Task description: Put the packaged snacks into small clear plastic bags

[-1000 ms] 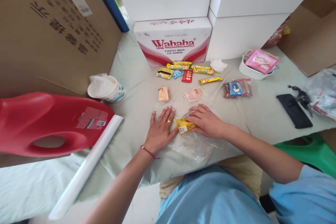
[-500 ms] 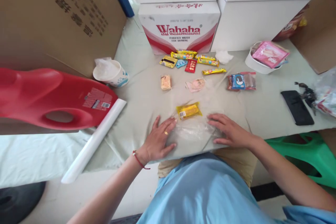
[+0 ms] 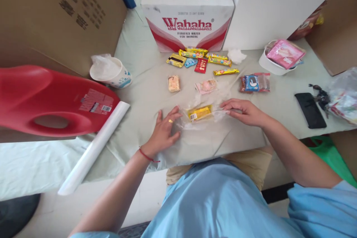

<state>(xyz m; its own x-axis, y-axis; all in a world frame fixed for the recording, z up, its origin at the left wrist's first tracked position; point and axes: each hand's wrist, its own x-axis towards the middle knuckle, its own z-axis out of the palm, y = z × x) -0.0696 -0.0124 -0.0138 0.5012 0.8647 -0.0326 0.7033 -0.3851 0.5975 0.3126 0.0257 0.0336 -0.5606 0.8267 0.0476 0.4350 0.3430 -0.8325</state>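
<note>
A yellow snack packet [image 3: 200, 113] with a barcode label lies near the table's front edge, partly covered by a thin clear sheet of plastic film [image 3: 192, 125]. My right hand [image 3: 242, 112] pinches the film's right end between thumb and fingers. At the left end, my left hand [image 3: 166, 130] has its fingers spread and touches the film's edge, thumb held apart. Just beyond the packet are a small wrapped beige snack [image 3: 174, 83], a pinkish wrapped one [image 3: 206, 86] and a blue-and-brown snack packet [image 3: 254, 83].
Several yellow wrapped bars [image 3: 192, 53] and a red packet [image 3: 201, 66] lie before the Wahaba carton [image 3: 189, 26]. A paper cup [image 3: 111, 72], a red jug [image 3: 55, 104] and a white roll [image 3: 95, 148] stand left. Right are a white tub [image 3: 275, 66] and phone [image 3: 310, 110].
Both hands have moved slightly away from my body, drawing the film up over the yellow packet. My right fingers have closed on the film's end.
</note>
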